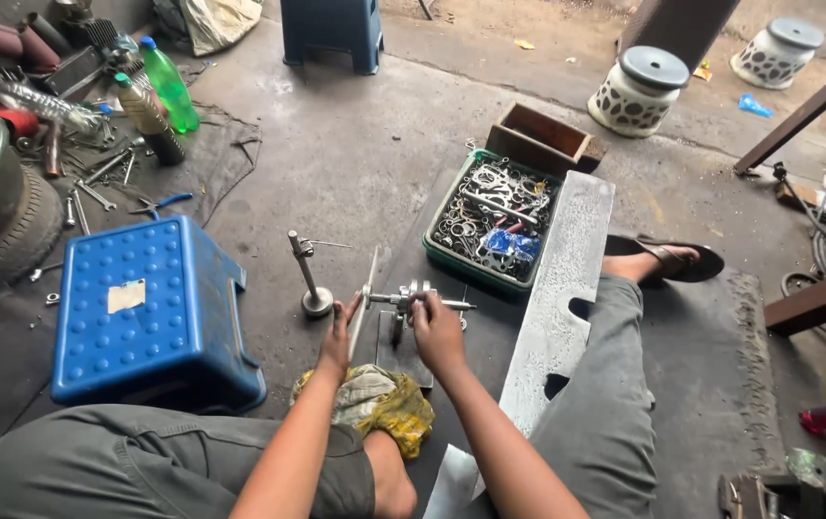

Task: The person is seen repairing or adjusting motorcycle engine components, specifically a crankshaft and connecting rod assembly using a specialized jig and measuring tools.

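Stool [148,308], blue, far left of shaft assembly [411,300]. Left hand [339,332] just left of assembly, fingers closed on thin metal disc [367,298]. Right hand [435,327] fingers clamped on assembly. Parts tray [493,223] behind-right.

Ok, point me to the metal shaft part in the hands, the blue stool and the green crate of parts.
metal shaft part [411,300], head view, on its middle between the hands.
blue stool [148,308], head view, on its dimpled top.
green crate [451,258], head view, on its near left rim.
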